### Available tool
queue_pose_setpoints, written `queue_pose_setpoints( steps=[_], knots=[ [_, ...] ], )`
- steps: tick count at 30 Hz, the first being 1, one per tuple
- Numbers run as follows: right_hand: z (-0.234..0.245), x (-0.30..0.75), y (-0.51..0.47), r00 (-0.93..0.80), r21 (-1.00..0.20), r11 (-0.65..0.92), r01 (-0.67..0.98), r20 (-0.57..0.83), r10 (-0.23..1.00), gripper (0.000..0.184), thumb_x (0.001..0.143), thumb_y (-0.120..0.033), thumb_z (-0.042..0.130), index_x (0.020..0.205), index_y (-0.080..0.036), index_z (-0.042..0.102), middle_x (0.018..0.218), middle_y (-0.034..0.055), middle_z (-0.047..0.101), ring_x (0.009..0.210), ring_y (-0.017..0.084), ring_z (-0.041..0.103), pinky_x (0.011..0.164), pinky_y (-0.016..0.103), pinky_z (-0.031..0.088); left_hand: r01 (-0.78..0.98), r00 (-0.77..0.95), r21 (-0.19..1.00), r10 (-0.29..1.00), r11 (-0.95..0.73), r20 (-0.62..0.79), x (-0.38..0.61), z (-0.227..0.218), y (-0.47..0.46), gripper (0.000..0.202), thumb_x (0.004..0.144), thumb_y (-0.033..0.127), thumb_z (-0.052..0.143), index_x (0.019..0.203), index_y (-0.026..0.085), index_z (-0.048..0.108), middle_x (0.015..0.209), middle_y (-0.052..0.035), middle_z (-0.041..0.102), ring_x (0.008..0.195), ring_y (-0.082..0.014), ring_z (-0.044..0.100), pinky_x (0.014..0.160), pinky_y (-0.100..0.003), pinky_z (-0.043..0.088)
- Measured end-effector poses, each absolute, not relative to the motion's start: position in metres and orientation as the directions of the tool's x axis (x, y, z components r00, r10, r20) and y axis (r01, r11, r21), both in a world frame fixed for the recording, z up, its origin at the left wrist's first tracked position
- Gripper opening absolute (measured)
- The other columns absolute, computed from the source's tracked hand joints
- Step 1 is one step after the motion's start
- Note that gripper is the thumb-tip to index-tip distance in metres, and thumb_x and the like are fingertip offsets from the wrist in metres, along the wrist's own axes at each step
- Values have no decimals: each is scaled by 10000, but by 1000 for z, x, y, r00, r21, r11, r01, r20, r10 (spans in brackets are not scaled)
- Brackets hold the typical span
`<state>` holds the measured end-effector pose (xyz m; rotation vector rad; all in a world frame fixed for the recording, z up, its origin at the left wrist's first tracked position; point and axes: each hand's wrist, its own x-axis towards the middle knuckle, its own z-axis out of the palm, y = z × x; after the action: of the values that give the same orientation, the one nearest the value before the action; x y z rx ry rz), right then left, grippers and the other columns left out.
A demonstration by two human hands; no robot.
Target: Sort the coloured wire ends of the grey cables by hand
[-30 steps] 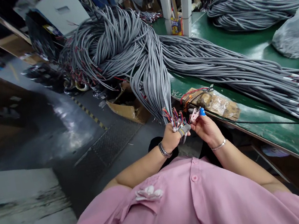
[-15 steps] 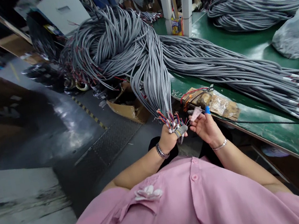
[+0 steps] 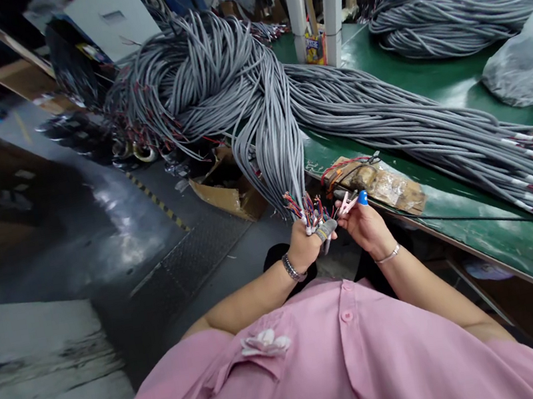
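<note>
Left hand (image 3: pixel 304 247) fist closed around grey cable ends (image 3: pixel 310 213), coloured wires fanned upward. Right hand (image 3: pixel 364 224) pinches what looks like a small pink clip (image 3: pixel 347 203), just beside the wires.

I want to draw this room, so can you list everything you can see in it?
cables: one big bundle, grey, across the table and hanging off its edge
coil: one, grey, far end of the table
table: one, green, right side
bag: one, clear plastic, on the table
posts: two, white, at the back of the table
board: one, brown, at the table edge
box: one, brown cardboard, on the floor
shirt: one, pink, bottom
left hand: grip shut on wire ends, many colours
right hand: blue cover on a fingertip, grip shut on a pink piece
</note>
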<state>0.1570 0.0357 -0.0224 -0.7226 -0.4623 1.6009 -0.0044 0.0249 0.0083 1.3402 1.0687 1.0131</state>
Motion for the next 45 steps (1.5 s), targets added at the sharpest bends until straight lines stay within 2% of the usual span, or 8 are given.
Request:
queue_pose_setpoints(
  steps=[4,7,16,25,29,37,40,45],
  knots=[
    [-21,154,40,-54,-546,-191,-815,-257,965,301,729,-490,759,832,-217,685,810,2,723,664,112,619,597,221,531,63,232,998,973,3,-17,-6,6,26,373,751,475,714,620,127,678,533,-34,629,409,-98,507,405,-220,379],
    [-21,151,41,-8,-523,-167,-836,-293,956,252,747,-450,755,793,-217,675,785,5,720,684,123,631,595,222,528,93,237,996,972,-7,-15,-7,4,27,374,751,471,715,609,127,676,514,-26,614,398,-91,489,403,-218,370],
    [-26,155,33,-92,-522,-224,-823,-267,959,444,753,-669,627,863,-241,662,815,-12,707,669,118,622,591,234,512,68,239,997,971,-24,7,-13,3,26,375,756,470,712,623,122,676,532,-39,627,433,-105,531,437,-225,414],
    [-35,164,21,-162,-532,-313,-787,-311,937,407,732,-630,673,808,-231,639,803,5,707,643,125,610,584,241,503,52,291,998,957,-24,8,-20,5,24,362,741,461,731,644,116,686,553,-52,640,496,-132,585,491,-238,455],
    [-39,167,13,-189,-583,-338,-739,-301,935,348,723,-544,729,816,-213,670,807,13,707,638,114,609,591,227,513,44,374,999,927,-17,0,-22,8,27,386,744,477,724,661,101,700,574,-61,645,480,-114,556,487,-233,439],
    [-36,172,1,-180,-768,-301,-566,-242,954,404,804,-551,651,938,-174,712,820,47,700,638,116,590,597,241,507,-61,475,995,879,79,-41,-29,7,33,414,753,490,707,874,95,708,757,-102,707,560,-115,588,517,-219,448],
    [-32,171,-2,-152,-824,-267,-501,-220,964,385,812,-534,648,951,-182,717,834,47,693,645,119,575,604,252,501,-50,479,997,877,57,-26,-31,9,34,396,767,478,694,882,99,707,732,-85,693,536,-98,563,493,-204,421],
    [-19,161,-12,-96,-917,-166,-363,-140,986,232,779,-380,730,927,-202,733,776,13,679,603,101,526,585,237,444,30,541,999,840,15,-29,-30,12,34,364,772,469,682,782,105,681,617,-47,642,519,-103,551,509,-215,424]
  ],
)
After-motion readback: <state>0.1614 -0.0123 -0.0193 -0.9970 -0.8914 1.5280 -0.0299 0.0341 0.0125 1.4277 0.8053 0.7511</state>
